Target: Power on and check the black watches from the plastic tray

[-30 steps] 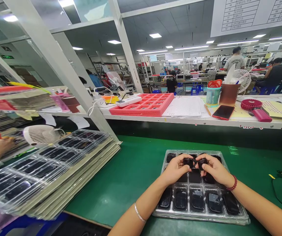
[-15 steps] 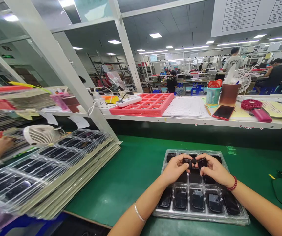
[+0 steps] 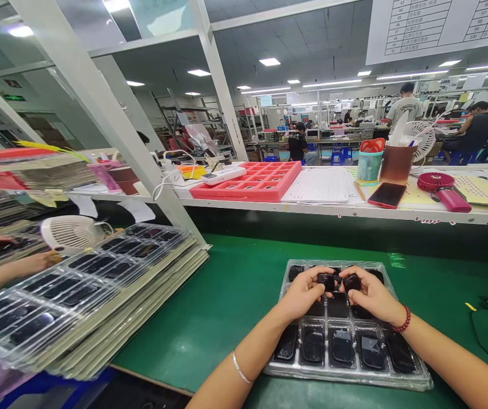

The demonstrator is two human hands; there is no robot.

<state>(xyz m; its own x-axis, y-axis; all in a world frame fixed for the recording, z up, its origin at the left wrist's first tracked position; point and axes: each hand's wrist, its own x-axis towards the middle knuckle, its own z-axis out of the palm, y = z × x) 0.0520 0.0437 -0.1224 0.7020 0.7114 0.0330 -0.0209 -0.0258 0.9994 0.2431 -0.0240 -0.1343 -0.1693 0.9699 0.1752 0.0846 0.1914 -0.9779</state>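
My left hand [image 3: 305, 292] pinches a small black smartwatch body [image 3: 326, 282] between thumb and fingers. In my right hand [image 3: 374, 294] is a second smartwatch body [image 3: 351, 282], tilted towards the first, with a narrow gap between them. Both hands are just above the far half of a clear plastic tray [image 3: 337, 373]. Black rounded-rectangle watch pieces lie in its compartments, such as a watch piece [image 3: 342, 346] in the near row. My hands and wrists cover part of the far rows.
On the left, a stack of filled trays [image 3: 141, 307] stands beside a white fan [image 3: 71, 233] and a co-worker's hand [image 3: 39, 264]. A shelf [image 3: 320, 211] across the back carries a red foam tray [image 3: 244, 194] and a phone [image 3: 387, 195]. A black cable [image 3: 478, 335] lies at right.
The two smartwatch bodies have turned slightly in my fingers; my hands stay over the tray. At left, the co-worker's hand has moved right, towards the tray stack.
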